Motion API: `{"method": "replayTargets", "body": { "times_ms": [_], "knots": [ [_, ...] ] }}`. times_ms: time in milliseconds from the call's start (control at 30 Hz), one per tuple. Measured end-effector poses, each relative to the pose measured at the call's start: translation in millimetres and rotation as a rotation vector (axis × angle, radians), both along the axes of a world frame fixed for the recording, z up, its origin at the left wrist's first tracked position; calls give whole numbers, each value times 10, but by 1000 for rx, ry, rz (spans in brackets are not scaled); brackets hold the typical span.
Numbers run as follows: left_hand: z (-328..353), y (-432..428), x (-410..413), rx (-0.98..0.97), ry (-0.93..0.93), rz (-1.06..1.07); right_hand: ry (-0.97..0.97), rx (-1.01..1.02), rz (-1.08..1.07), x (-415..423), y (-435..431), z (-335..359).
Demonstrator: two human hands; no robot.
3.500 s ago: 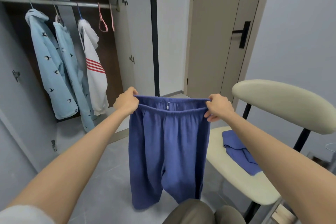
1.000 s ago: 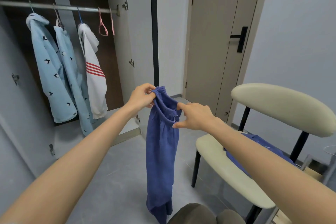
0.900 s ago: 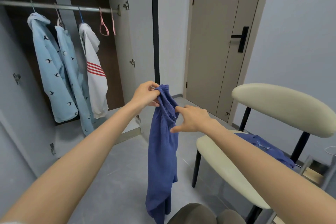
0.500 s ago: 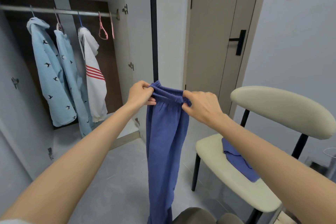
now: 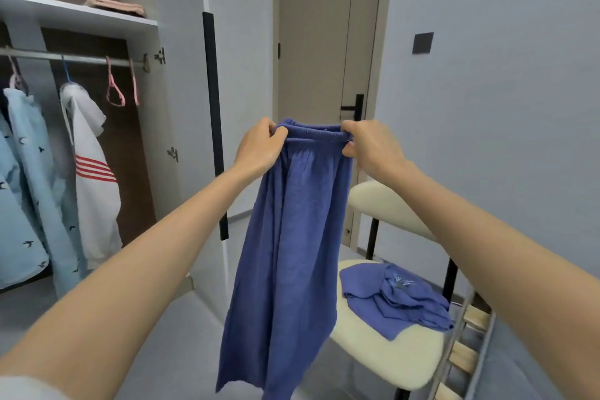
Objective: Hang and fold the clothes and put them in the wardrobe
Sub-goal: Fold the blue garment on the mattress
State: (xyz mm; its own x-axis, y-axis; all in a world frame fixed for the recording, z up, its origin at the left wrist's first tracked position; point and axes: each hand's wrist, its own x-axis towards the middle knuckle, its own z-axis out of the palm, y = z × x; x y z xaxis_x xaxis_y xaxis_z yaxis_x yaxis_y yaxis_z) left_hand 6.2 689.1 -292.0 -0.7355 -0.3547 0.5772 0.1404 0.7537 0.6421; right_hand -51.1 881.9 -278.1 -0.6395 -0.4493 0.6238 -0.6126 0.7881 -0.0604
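Observation:
A pair of blue trousers (image 5: 285,253) hangs in front of me, folded lengthwise with the legs together. My left hand (image 5: 259,148) pinches the left end of the elastic waistband, and my right hand (image 5: 370,146) grips the right end. A second blue garment (image 5: 396,299) lies crumpled on the cream chair seat (image 5: 389,354) to the right. The open wardrobe (image 5: 81,19) stands at the left, with a light blue bird-print shirt (image 5: 22,191) and a white top with red stripes (image 5: 94,178) on its rail (image 5: 84,58).
Two empty pink hangers (image 5: 115,91) hang at the rail's right end. A folded pinkish cloth (image 5: 115,5) lies on the top shelf. The open wardrobe door (image 5: 181,91) stands beside a closed beige room door (image 5: 321,42). A wooden rack (image 5: 467,351) leans at the lower right.
The trousers went from spread wide to folded lengthwise. My right hand moved back to the waistband's right end, and both hands lifted the trousers higher. The view tilted upward.

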Motion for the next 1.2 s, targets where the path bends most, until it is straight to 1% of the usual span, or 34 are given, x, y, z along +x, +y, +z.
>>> {"method": "replayTargets", "body": {
  "times_ms": [67, 167, 300, 367, 467, 600, 667, 833, 967, 1200],
  "knots": [
    [42, 204, -47, -3, -7, -52, -52, -95, 5, -20, 198, 6],
    [48, 539, -112, 94, -75, -217, -101, -184, -78, -67, 526, -48],
    [-55, 1014, -205, 117, -171, -370, -386, -372, -20, -125, 1027, -221],
    [-150, 1302, -260, 121, -203, -441, -457, -444, -25, -136, 1322, -336],
    [-320, 1810, -320, 186, -238, -540, -477, -523, -82, -108, 1812, -526],
    [-543, 2582, -352, 372, -334, -702, -491, -667, -170, 0, 2544, -770],
    [-660, 2996, -327, 432, -379, -798, -490, -721, -220, 83, 2918, -898],
    [-958, 3988, -186, 417, -509, -957, -504, -838, -341, 384, 3818, -1231],
    [-1203, 4793, -17, 440, -602, -1092, -497, -914, -435, 713, 4567, -1551],
    [-1569, 6096, 376, 506, -736, -1272, -418, -1169, -610, 1350, 5709, -1920]
  ]
}}
